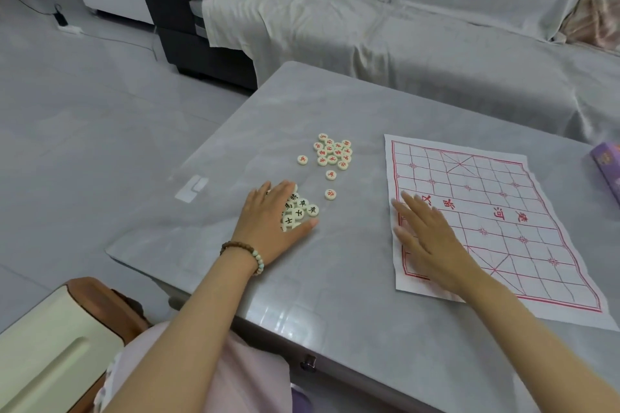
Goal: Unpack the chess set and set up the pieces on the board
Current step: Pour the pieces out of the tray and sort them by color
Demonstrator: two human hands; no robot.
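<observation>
Partly beneath left grip (268,221), black-lettered pieces (303,207).

We see soft, even, fairly bright light with a cool grey cast. The glossy worktop (335,278) carries pale glare patches near its front edge and left side. Shadows under the left hand (268,225) and right hand (432,245) are faint and diffuse. The right hand's fingers (412,204) look slightly smeared. Wide-angle distortion bends the worktop's edges and the sofa (436,43) toward the borders.
</observation>
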